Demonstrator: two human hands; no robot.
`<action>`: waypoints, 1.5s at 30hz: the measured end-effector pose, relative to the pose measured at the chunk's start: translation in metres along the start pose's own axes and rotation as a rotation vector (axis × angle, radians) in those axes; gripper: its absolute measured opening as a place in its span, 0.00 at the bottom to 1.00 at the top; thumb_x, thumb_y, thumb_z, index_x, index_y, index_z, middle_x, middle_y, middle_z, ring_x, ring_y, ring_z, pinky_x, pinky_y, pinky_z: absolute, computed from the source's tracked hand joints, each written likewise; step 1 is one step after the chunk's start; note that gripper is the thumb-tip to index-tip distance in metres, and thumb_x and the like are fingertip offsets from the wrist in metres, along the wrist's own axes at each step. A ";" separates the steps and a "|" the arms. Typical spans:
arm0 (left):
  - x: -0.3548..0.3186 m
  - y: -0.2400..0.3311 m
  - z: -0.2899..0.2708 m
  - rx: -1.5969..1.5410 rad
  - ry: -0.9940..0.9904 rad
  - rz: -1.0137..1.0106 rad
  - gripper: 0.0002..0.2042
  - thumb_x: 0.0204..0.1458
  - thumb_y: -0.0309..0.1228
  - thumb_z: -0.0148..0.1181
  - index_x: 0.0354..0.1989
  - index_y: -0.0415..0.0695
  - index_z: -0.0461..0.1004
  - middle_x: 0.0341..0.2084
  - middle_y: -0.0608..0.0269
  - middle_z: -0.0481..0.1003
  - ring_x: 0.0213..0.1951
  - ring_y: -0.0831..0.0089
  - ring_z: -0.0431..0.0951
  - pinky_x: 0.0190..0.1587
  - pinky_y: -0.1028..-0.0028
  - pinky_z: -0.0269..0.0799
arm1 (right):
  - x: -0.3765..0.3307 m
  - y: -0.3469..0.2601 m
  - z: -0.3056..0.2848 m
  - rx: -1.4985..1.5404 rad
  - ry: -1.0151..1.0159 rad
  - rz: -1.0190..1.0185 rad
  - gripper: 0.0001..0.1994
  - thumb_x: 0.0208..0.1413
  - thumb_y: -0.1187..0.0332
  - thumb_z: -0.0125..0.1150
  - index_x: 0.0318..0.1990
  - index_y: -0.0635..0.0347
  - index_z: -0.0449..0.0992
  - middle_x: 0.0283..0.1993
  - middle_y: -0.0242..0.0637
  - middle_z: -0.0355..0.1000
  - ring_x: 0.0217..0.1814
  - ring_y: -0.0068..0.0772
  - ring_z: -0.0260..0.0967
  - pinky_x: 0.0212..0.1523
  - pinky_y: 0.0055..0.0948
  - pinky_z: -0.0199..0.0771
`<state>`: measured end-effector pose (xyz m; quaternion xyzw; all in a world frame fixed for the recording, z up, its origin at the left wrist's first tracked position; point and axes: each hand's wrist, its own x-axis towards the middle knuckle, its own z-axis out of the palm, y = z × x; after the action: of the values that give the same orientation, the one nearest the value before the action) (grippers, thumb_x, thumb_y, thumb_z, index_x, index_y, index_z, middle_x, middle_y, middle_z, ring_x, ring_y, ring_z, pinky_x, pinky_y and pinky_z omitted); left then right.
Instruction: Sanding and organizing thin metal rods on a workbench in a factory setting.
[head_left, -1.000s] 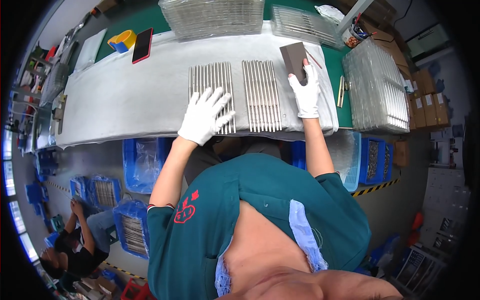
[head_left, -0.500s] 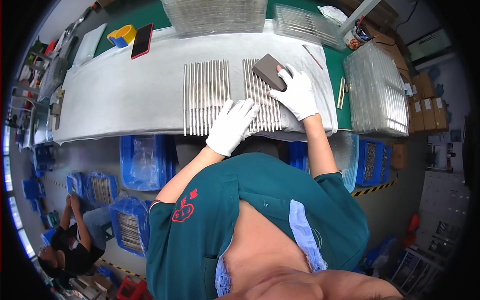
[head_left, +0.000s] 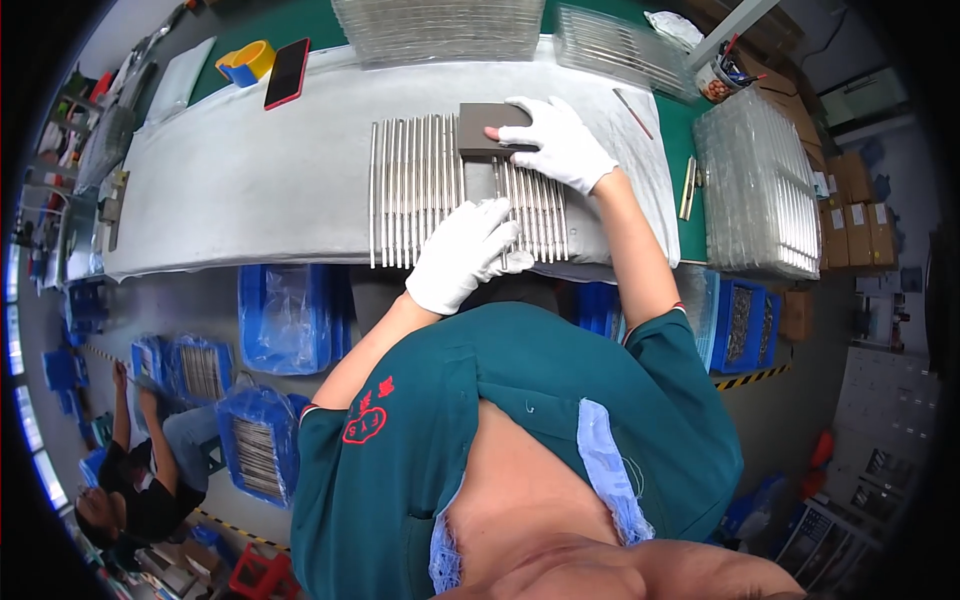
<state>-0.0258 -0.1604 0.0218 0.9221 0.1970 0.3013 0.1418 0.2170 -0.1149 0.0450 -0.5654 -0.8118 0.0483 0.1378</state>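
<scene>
Two groups of thin silvery metal rods lie side by side on a white cloth, a left group point(head_left: 412, 190) and a right group point(head_left: 540, 205). My right hand point(head_left: 562, 143), in a white glove with a bare thumb tip showing, grips a dark grey rectangular block point(head_left: 480, 130). That block lies across the far ends of the rods, over the gap between the groups. My left hand point(head_left: 462, 255), also gloved, rests with fingers stretched over the near part of the right group's left edge. It hides some rod ends there.
A phone point(head_left: 288, 74) and tape rolls point(head_left: 247, 63) lie at the far left. Clear plastic trays point(head_left: 440, 30) stand at the back, with a tall stack point(head_left: 755, 185) at right. A thin stick point(head_left: 632, 112) lies on the cloth point(head_left: 230, 180). Another person point(head_left: 150, 480) sits at lower left.
My right hand has moved left with the grey block, which now lies squarer across the gap. My left hand stays near the rods' near ends, its thumb now further out.
</scene>
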 end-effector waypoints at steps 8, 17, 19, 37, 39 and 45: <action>-0.004 0.000 0.005 0.012 0.044 0.028 0.16 0.44 0.37 0.65 0.41 0.46 0.73 0.47 0.54 0.72 0.43 0.56 0.73 0.47 0.64 0.71 | 0.003 0.000 -0.007 0.069 -0.084 0.007 0.25 0.48 0.58 0.64 0.58 0.36 0.75 0.64 0.56 0.61 0.64 0.59 0.59 0.66 0.42 0.56; 0.001 0.005 -0.002 0.033 0.022 0.029 0.17 0.45 0.39 0.65 0.40 0.45 0.73 0.47 0.55 0.72 0.42 0.58 0.73 0.45 0.64 0.71 | 0.001 0.002 -0.007 0.114 -0.103 0.028 0.25 0.50 0.59 0.62 0.58 0.38 0.75 0.64 0.53 0.62 0.62 0.57 0.60 0.66 0.42 0.57; 0.001 0.004 -0.001 0.082 0.017 0.054 0.17 0.45 0.40 0.65 0.40 0.45 0.73 0.47 0.56 0.72 0.42 0.58 0.73 0.45 0.65 0.71 | 0.000 -0.003 -0.002 0.048 -0.035 -0.005 0.24 0.49 0.58 0.63 0.58 0.37 0.76 0.64 0.52 0.62 0.62 0.56 0.60 0.65 0.42 0.57; -0.002 -0.005 0.004 0.118 0.016 0.128 0.16 0.51 0.45 0.58 0.39 0.46 0.72 0.47 0.57 0.72 0.47 0.63 0.73 0.47 0.66 0.66 | -0.018 0.023 -0.021 0.081 -0.164 0.098 0.23 0.46 0.59 0.65 0.54 0.39 0.79 0.66 0.47 0.62 0.64 0.49 0.59 0.66 0.41 0.53; -0.003 -0.002 0.010 0.078 0.030 0.091 0.16 0.51 0.45 0.58 0.39 0.46 0.73 0.48 0.56 0.72 0.48 0.62 0.73 0.49 0.66 0.66 | -0.010 -0.001 -0.019 0.076 -0.109 0.091 0.23 0.46 0.61 0.66 0.53 0.38 0.79 0.65 0.47 0.62 0.63 0.50 0.59 0.66 0.42 0.53; -0.011 -0.006 0.006 0.176 0.044 0.072 0.17 0.50 0.47 0.58 0.42 0.48 0.73 0.50 0.60 0.72 0.51 0.63 0.72 0.54 0.65 0.65 | -0.027 0.019 -0.020 0.000 -0.045 0.033 0.23 0.43 0.62 0.65 0.53 0.41 0.79 0.61 0.47 0.65 0.55 0.52 0.65 0.58 0.43 0.63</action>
<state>-0.0323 -0.1613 0.0098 0.9305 0.1927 0.3081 0.0452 0.2485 -0.1351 0.0552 -0.5775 -0.8052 0.0633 0.1186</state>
